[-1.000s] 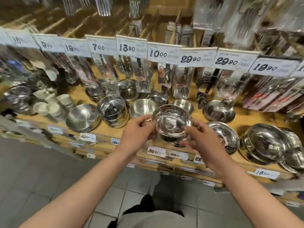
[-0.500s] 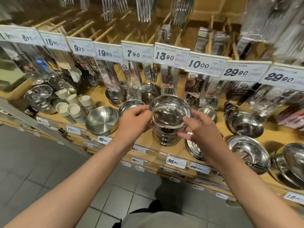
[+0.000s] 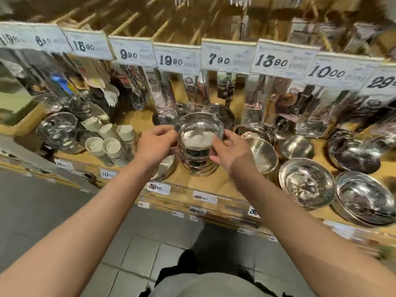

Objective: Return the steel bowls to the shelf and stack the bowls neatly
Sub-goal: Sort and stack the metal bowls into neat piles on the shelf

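Two hands, the left hand (image 3: 157, 144) and right hand (image 3: 230, 153), are curled round the rim of the top steel bowl (image 3: 198, 136), which is held upright between them, directly over the bowl stack (image 3: 198, 166) on the shelf (image 3: 214, 183).

You're looking at shiny silver steel bowls (image 3: 199, 133) on a yellowish wooden shelf (image 3: 214, 183); white price tags (image 3: 226, 55) carry black numerals, the cups (image 3: 111, 145) are off-white, the floor tiles (image 3: 128, 254) grey.
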The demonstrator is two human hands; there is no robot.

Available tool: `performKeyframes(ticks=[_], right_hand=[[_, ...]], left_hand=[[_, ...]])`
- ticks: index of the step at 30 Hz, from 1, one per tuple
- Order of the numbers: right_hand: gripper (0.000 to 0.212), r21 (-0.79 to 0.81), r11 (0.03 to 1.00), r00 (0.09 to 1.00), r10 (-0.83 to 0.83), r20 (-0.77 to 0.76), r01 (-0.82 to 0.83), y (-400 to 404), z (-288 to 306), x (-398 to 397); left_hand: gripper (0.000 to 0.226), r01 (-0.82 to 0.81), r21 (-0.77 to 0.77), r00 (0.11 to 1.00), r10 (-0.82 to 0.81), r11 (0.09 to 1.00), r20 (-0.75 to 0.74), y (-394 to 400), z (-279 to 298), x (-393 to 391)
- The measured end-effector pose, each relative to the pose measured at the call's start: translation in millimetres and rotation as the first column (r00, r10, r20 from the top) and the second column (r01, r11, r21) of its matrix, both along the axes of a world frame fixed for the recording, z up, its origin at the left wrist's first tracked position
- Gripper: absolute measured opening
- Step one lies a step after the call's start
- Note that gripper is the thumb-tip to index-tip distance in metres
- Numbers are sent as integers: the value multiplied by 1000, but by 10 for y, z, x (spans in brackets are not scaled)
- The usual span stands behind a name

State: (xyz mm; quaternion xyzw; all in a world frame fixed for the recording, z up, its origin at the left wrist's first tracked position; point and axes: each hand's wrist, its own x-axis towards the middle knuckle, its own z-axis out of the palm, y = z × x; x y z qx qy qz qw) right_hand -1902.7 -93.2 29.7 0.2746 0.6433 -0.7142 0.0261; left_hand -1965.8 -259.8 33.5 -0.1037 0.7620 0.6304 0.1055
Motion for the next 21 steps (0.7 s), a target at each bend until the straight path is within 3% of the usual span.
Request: performKeyframes(ticks=[4, 8, 15, 21], right_hand=[[10, 182, 983, 999, -35, 12, 32, -196, -124, -79], [32, 314, 944, 995, -94, -30, 99, -287, -182, -95], [19, 500, 860, 995, -101, -24, 99, -358, -233, -121], [25, 574, 815, 993, -120, 22, 86, -372, -262, -172]], left_hand=[[24, 106, 2, 994, -106, 994, 15, -110, -115, -244], [19, 196, 11, 980, -196, 981, 38, -145, -177, -327], [14, 234, 23, 969, -235, 972, 72, -169, -260, -349], [15, 285, 39, 957, -287, 958, 51, -193, -296, -344]])
